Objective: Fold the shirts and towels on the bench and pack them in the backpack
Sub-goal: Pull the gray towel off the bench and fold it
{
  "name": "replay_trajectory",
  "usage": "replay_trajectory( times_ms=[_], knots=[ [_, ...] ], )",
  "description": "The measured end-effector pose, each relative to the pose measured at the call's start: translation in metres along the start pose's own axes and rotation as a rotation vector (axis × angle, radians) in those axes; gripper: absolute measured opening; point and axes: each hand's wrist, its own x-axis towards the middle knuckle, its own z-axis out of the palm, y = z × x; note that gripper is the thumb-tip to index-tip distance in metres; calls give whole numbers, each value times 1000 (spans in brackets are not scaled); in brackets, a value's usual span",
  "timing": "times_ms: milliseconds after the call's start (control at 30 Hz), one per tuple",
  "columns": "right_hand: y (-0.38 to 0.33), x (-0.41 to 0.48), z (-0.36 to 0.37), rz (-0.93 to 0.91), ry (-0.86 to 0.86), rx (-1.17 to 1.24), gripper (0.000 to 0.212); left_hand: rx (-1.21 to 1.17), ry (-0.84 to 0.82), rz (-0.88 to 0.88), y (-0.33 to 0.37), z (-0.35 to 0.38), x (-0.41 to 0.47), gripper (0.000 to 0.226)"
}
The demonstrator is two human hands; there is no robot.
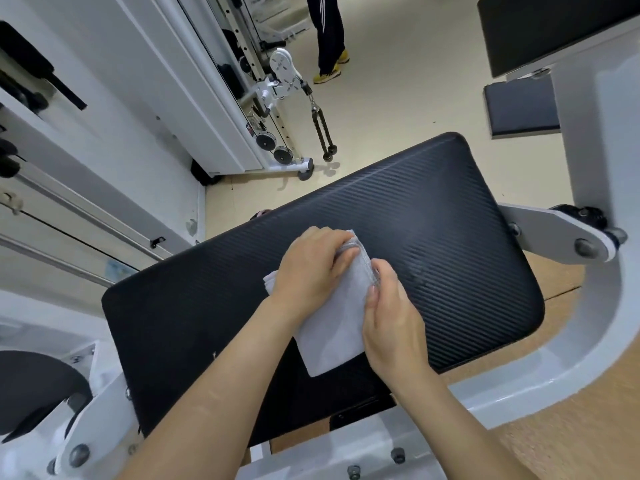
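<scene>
Gripping a folded grey towel (332, 327) on the black bench (450, 220), the left hand (308, 268) curls over its far edge; the right hand (391, 317) pinches its right side.

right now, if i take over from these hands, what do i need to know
Left hand grips the far corner of the grey towel.
Right hand pinches its right edge.
The towel lies on the black bench pad, already folded small.
Done: this towel is nearly folded.
Left: finish the fold and pack it; no backpack or shirts in view.
</scene>
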Motion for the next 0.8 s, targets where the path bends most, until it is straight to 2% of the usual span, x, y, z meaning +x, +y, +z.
replay_trajectory(
  times_ms=[200,400,600,700,800],
  knots=[
    [3,0,0,-2,63,-51,30,31,186,82,-8,16,-1,26],
    [23,-2,1,-204,371,-261,15,64,260,145,-12,22,-1,17],
    [41,3,14,-297,344,-224,20,60,167,96,-5,15,-2,26],
    [43,7,16,-309,353,-218,21,190,286,126,8,9,-5,23],
    [44,7,16,-307,343,-198,22,306,409,247,23,5,-24,12]
  ],
)
